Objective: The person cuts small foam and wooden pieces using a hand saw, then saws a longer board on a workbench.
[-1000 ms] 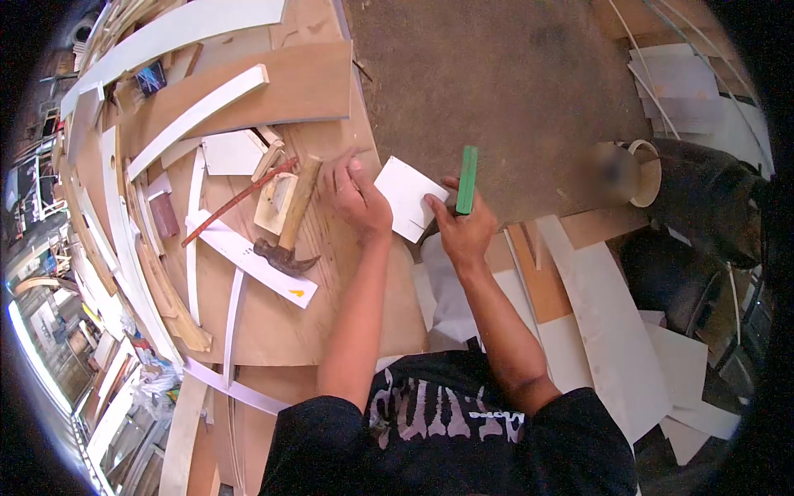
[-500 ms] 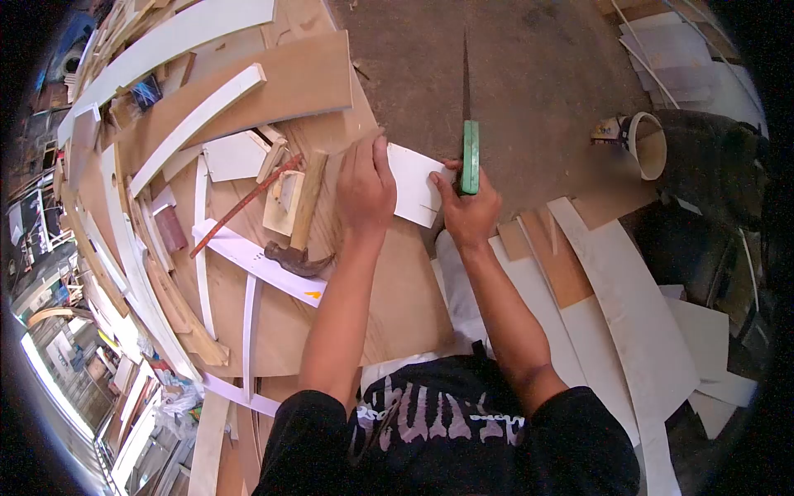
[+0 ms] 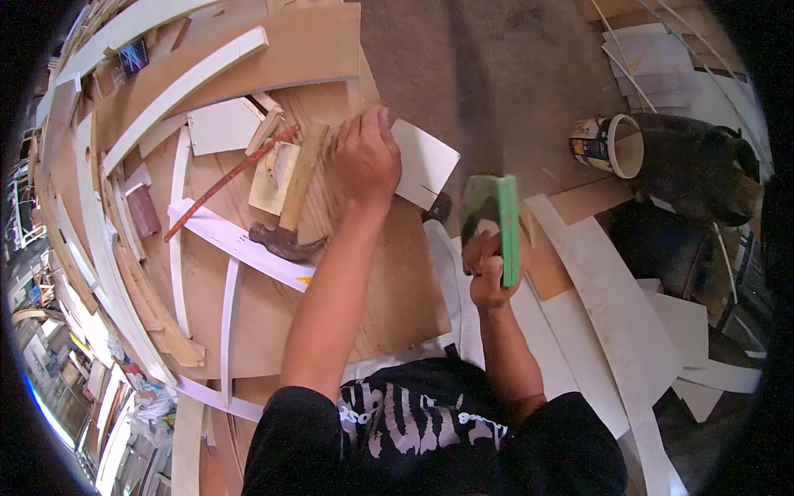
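Observation:
My left hand [image 3: 366, 157], its fingers together, holds down a small white board [image 3: 426, 161] that juts past the edge of the wooden worktop [image 3: 389, 281]. A short dark line, perhaps a cut, shows near the board's lower edge. My right hand [image 3: 490, 269] is wrapped around the green handle of a handsaw [image 3: 508, 231], to the right of the board and apart from it. The saw blade is foreshortened and hard to make out. Beside my left forearm lies a claw hammer [image 3: 299, 178] with a wooden handle, next to a small wooden block [image 3: 273, 182].
A rusty red rod [image 3: 236, 182] and a curved white strip [image 3: 240, 248] lie on the worktop. Several boards and curved strips are piled at the left. White panels [image 3: 587, 322] lean at my right. A bucket [image 3: 626, 147] stands on the floor [image 3: 513, 91] beyond.
My right hand has drawn the saw down towards me and away from the board, and turned it. My left hand stays on the board, which has shifted and tilted slightly in view.

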`<action>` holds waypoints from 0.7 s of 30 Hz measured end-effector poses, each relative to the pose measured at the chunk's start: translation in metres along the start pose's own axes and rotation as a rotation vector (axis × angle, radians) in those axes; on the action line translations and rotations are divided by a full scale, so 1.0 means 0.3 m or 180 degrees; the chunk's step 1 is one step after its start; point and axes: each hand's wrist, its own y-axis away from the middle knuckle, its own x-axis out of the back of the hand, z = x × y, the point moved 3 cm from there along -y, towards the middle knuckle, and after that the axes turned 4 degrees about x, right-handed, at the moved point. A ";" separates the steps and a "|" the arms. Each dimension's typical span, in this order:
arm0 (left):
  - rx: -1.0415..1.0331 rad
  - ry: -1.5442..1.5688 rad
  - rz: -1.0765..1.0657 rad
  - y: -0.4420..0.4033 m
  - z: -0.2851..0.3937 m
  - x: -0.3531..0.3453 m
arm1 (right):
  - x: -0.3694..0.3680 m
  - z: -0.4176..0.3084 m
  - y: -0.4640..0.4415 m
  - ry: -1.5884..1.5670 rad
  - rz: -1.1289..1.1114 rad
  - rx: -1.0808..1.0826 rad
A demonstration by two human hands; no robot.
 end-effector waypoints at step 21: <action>-0.0158 -0.0049 0.0405 0.009 -0.028 -0.025 | -0.046 0.005 0.035 0.0226 -0.0649 -0.0232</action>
